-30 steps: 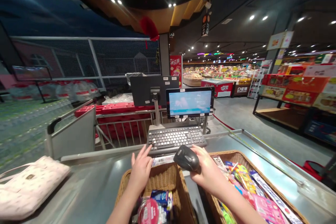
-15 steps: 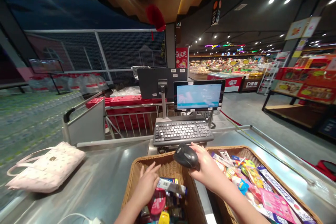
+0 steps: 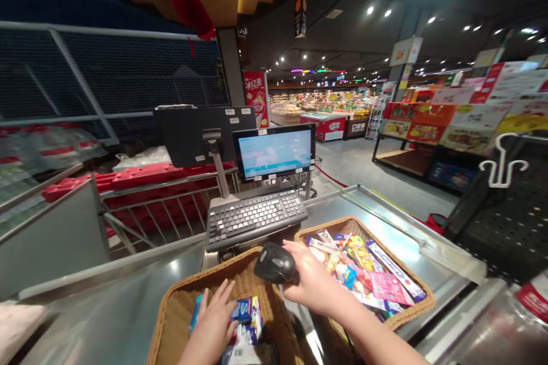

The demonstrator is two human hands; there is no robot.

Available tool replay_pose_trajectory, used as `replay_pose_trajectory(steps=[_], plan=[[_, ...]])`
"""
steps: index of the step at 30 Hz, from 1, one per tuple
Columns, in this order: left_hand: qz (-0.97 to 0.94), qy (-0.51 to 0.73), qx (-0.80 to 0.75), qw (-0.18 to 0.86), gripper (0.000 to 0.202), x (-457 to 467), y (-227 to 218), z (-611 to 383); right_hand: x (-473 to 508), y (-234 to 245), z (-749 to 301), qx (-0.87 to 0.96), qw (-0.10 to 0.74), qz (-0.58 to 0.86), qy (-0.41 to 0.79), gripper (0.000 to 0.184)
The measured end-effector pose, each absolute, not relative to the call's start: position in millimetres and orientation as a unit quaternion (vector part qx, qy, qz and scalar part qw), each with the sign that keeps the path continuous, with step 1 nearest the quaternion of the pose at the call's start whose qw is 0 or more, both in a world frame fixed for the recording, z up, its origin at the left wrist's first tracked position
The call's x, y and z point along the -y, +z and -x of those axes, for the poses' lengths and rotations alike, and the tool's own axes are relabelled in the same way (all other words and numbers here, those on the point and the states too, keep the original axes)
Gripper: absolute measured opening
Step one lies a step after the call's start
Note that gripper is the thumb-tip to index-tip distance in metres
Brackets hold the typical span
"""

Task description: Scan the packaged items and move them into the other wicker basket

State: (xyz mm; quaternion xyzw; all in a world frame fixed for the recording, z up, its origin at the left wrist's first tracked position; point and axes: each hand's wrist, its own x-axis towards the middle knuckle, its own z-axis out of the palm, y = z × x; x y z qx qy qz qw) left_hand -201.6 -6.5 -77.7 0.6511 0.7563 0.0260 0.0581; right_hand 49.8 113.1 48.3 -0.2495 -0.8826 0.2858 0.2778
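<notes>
My right hand (image 3: 314, 284) grips a black handheld barcode scanner (image 3: 274, 263) between two wicker baskets. My left hand (image 3: 212, 325) reaches down into the left wicker basket (image 3: 180, 302), fingers apart, resting on packaged goods beside a small blue packet (image 3: 242, 310). The right wicker basket (image 3: 411, 307) is full of colourful snack packets (image 3: 363, 274). Just beyond the baskets sit a grey keyboard (image 3: 253, 218) and a lit screen (image 3: 274, 152).
The baskets stand on a steel checkout counter (image 3: 128, 319). A second monitor's back (image 3: 201, 134) faces me. Red crates and a metal railing (image 3: 166, 205) lie behind. A black pegboard rack (image 3: 509, 222) stands at right. Shop shelves fill the far right.
My left hand dropped from the basket's far rim down into the left basket onto the goods. The view swung right; the pink handbag slid out of sight at left.
</notes>
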Motion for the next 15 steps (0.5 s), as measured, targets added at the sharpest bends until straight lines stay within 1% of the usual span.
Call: replay_pose_trajectory(steps=[5,8,10,11,15], plan=[[-0.712,0.109,-0.691,0.060,0.028,-48,-47,148,-139,65,-99,0.856,0.335,0.289,0.269,0.055],[-0.757,0.144,-0.634,0.072,0.034,-85,-36,103,-155,73,-130,0.838,0.361,0.321,0.254,0.063],[-0.784,0.157,-0.595,0.085,0.040,-109,-36,72,-165,75,-150,0.829,0.372,0.344,0.238,0.063],[-0.795,0.161,-0.578,0.091,0.041,-120,-38,58,-169,75,-158,0.825,0.378,0.351,0.232,0.062],[-0.826,0.164,-0.527,0.114,0.033,-161,-58,3,-182,69,-187,0.813,0.392,0.372,0.217,0.064]])
